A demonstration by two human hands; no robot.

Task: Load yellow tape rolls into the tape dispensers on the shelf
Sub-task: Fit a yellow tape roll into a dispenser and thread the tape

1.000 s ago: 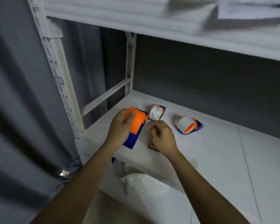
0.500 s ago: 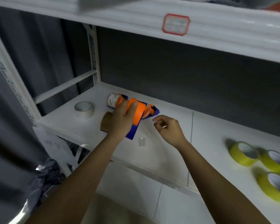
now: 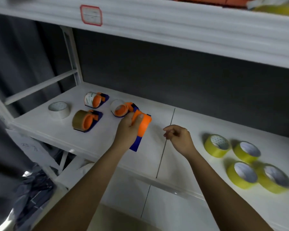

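Yellow tape rolls are sitting in a cluster of four at the right end of the white shelf (image 3: 187, 124): one at the back left (image 3: 217, 145), one behind right (image 3: 247, 151), and two nearer the front edge (image 3: 242, 175) (image 3: 274, 180), which are lying close enough that they may be touching. Well apart from them, the left hand (image 3: 128, 127) is gripping an orange and blue tape dispenser (image 3: 141, 130), fingers wrapping over its orange top, and it appears to be carrying no roll. The right hand (image 3: 178, 138) is hovering between that dispenser and the yellow rolls, fingers loosely curled and holding nothing. Further left, three other dispensers are resting on the shelf: one is bearing brown tape (image 3: 86, 120), two pale tape (image 3: 95, 100) (image 3: 122, 109). A loose pale roll (image 3: 59, 110) is lying at the far left.
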